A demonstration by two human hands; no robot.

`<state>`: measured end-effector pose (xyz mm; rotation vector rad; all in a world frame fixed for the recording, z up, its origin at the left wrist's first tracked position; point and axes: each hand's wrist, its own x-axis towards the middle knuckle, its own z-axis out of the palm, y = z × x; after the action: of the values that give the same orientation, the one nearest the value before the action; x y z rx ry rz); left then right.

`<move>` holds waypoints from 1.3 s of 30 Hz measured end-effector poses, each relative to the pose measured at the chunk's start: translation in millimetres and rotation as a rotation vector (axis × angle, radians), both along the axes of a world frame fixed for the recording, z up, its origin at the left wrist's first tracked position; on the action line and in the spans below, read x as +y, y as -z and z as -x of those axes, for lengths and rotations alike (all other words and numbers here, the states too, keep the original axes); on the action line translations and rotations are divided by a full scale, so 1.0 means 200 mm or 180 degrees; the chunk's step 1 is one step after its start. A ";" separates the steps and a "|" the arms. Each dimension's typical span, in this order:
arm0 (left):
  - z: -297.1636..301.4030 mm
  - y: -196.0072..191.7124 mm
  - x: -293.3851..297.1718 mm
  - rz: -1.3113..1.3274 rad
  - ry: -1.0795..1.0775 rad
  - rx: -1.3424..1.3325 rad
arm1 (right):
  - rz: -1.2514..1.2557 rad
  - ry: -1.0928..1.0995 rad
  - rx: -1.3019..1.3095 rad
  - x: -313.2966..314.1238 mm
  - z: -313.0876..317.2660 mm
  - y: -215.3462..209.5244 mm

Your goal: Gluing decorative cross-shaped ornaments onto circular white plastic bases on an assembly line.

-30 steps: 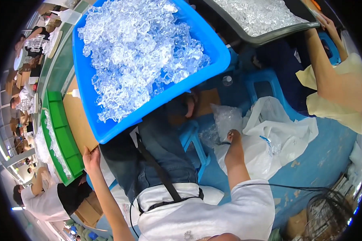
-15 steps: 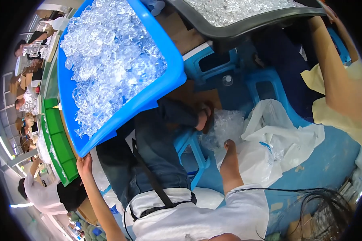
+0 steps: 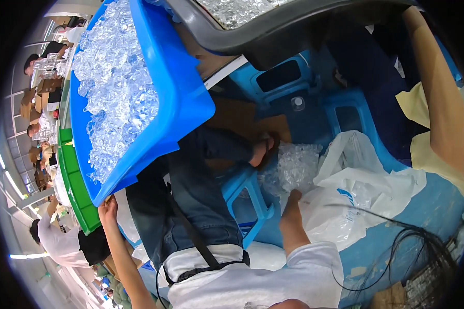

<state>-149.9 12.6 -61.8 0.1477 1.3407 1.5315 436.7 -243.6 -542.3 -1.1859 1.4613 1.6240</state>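
Note:
A blue plastic bin [image 3: 191, 98] heaped with small clear plastic pieces [image 3: 116, 87] fills the upper left. My left hand [image 3: 108, 210] is at its near corner, fingers curled closed against the underside of the rim. Whether they grip the rim or a small piece is hidden. Low on the right, my right hand [image 3: 292, 211] is beside a clear bag of transparent pieces [image 3: 298, 164] and a white plastic bag [image 3: 340, 221]. Its fingers point away and are mostly hidden, so their grip does not show.
A black tray [image 3: 273, 38] of clear pieces stands at the top, with another person's arm [image 3: 443, 118] to its right. Blue stools [image 3: 247, 198] stand on the blue floor. A green bin [image 3: 80, 180] is at the left; black cord-like strands [image 3: 407, 237] cross the lower right.
The view has shifted, so the blue bin shows further left and the black tray larger and further left. My right hand appears slightly lower. Both hands stay beside the same things.

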 end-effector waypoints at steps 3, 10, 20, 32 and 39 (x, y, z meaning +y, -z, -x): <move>0.00 -0.02 0.01 -0.0011 -0.0232 -0.0364 | 0.0220 0.0429 -0.0338 0.04 0.03 -0.01; -0.05 -0.01 0.00 -0.0094 -0.0383 -0.0282 | 0.0723 0.1380 -0.1227 0.15 0.05 -0.06; -0.11 0.04 -0.06 0.0104 -0.0034 -0.0868 | 0.1293 0.2601 -0.2557 0.20 0.05 -0.18; -0.45 -0.09 -0.10 -0.0060 -0.0776 -0.0261 | -0.0927 0.1744 -0.2654 0.05 0.01 -0.28; -0.66 -0.06 -0.10 -0.0331 -0.0664 -0.0680 | -0.1399 0.1431 -0.1616 -0.05 -0.11 -0.81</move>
<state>-18.5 -7.7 -49.8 -0.0921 1.1348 1.7403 459.5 -253.6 -379.6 -0.8523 0.9005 1.1418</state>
